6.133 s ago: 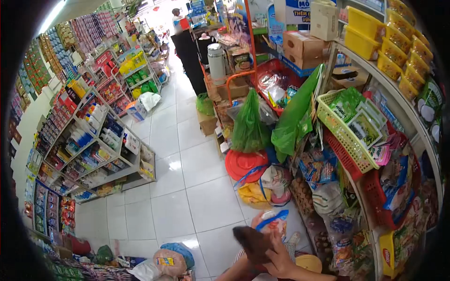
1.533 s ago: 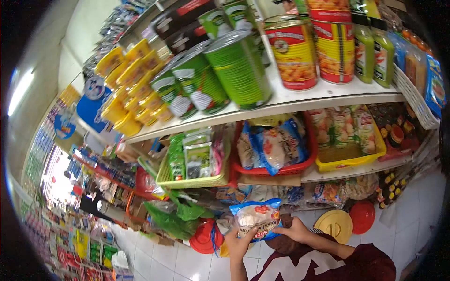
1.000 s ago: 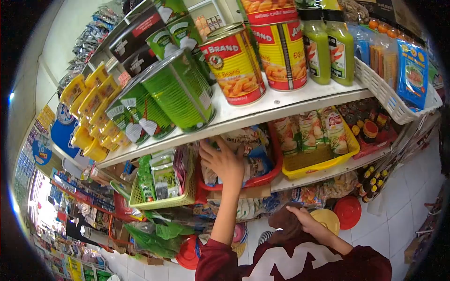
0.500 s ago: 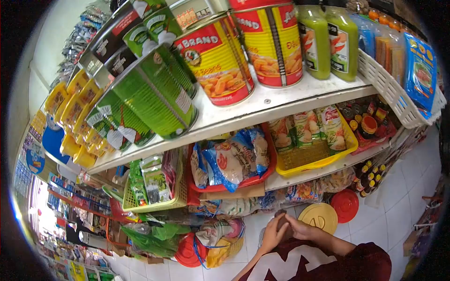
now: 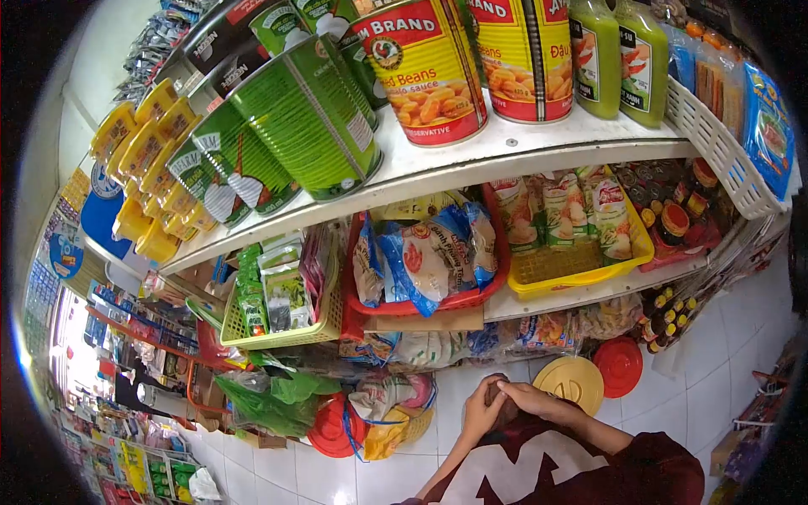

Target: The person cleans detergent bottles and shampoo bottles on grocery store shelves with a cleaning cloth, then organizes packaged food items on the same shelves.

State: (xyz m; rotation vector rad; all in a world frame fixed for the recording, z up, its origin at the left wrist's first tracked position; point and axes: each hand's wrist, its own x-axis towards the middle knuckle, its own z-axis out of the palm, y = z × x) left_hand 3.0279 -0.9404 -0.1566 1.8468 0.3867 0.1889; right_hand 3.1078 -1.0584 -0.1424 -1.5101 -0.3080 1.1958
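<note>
My left hand (image 5: 482, 411) and my right hand (image 5: 532, 401) meet in front of my dark red shirt (image 5: 547, 463), low in the view. Their fingers are curled and press together at the tips. A small dark patch shows between them, but I cannot make out whether it is a held thing. Just right of my hands, on the floor, is a round yellow lid (image 5: 572, 385), with a red lid (image 5: 619, 367) beyond it. The shelf in front of me holds baked bean cans (image 5: 425, 76) and green cans (image 5: 307, 118), out of contact with my hands.
Below the upper shelf edge (image 5: 454, 172) stand a red basket (image 5: 438, 301) of blue-and-white packets, a yellow basket (image 5: 581, 276) of pouches and a pale green basket (image 5: 282, 335) of sachets. Bags (image 5: 396, 404) lie on the tiled floor (image 5: 324, 480). Green sauce bottles (image 5: 642, 67) stand upper right.
The shelf goods have shifted up and slightly right in view as my head tilts down. My hands stay together, with the fingers drawn closer at the tips.
</note>
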